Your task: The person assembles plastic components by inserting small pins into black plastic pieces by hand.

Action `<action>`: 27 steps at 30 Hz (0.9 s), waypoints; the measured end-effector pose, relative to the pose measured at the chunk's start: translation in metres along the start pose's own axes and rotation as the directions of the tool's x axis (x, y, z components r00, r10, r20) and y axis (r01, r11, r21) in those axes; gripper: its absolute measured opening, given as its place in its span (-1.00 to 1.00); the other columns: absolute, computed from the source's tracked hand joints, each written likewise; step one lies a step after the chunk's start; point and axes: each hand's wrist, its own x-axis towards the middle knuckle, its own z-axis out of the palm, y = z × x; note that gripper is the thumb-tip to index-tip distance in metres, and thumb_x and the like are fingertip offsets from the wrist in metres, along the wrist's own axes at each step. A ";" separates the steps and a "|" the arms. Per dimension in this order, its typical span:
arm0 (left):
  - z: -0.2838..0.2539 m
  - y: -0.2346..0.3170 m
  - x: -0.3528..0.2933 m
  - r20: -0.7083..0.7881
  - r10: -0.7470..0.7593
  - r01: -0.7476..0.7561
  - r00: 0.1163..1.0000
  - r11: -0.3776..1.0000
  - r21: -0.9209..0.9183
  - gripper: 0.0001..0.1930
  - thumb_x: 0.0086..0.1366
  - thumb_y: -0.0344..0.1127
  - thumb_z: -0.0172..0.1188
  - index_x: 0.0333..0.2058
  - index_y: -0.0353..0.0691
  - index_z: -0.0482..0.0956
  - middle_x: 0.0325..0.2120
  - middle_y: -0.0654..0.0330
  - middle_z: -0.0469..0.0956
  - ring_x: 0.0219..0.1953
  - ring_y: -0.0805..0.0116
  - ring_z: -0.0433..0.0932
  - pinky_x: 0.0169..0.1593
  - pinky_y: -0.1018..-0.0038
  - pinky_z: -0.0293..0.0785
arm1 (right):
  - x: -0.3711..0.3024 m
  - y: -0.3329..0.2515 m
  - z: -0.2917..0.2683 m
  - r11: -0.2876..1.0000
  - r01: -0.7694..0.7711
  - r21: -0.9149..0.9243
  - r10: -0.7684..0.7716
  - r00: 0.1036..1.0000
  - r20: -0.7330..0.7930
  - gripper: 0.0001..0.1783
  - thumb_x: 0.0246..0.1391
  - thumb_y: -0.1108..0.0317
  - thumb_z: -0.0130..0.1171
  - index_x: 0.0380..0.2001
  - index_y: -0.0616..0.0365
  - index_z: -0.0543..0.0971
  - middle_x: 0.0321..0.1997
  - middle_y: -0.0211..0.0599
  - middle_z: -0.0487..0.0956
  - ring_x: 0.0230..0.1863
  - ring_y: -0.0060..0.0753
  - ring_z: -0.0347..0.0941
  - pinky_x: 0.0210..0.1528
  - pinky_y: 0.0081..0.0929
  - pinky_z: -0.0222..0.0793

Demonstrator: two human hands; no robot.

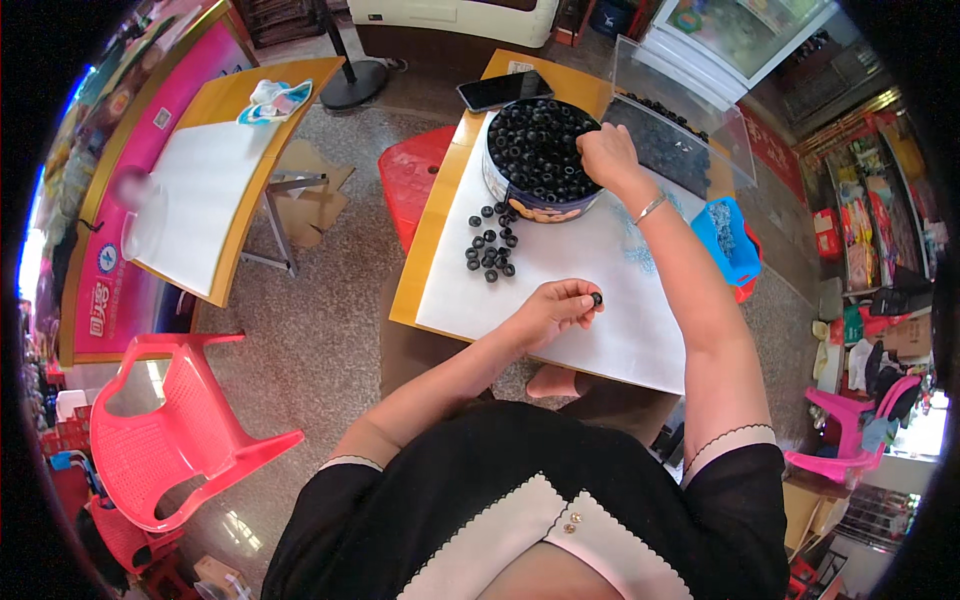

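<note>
My left hand (553,308) hovers above the near part of the white-covered table (630,345), thumb and fingers pinching a small round black piece (597,299). Over the right rim of a round tin (548,212) is my right hand (610,155), its fingers bent and closed against the contents; whatever lies between the fingertips is hidden. Heaped black ring-like pieces (540,145) with holes fill the tin. Several more loose black pieces (489,240) lie in a cluster on the white sheet, left of and nearer than the tin.
A dark phone (505,90) lies at the table's far left corner. Right of the tin stands a clear plastic box (665,145) with black contents; nearer is a blue tray (727,242) of light-blue bits. A red stool (412,180) touches the table's left side. Pink chair (185,430) at left.
</note>
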 end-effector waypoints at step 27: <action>0.001 0.000 -0.001 -0.009 0.055 -0.055 0.998 0.998 -0.013 -0.81 0.25 -0.38 0.08 -0.19 -0.31 0.46 -0.33 0.20 0.52 -0.38 0.49 0.43 -0.23 0.56 0.39 | -0.034 0.003 -0.020 0.650 -0.110 0.752 0.192 0.981 -0.023 -0.86 -0.17 0.39 0.17 -0.44 0.11 0.59 -0.48 -0.24 0.57 -0.39 -0.36 0.49 -0.23 -0.38 0.31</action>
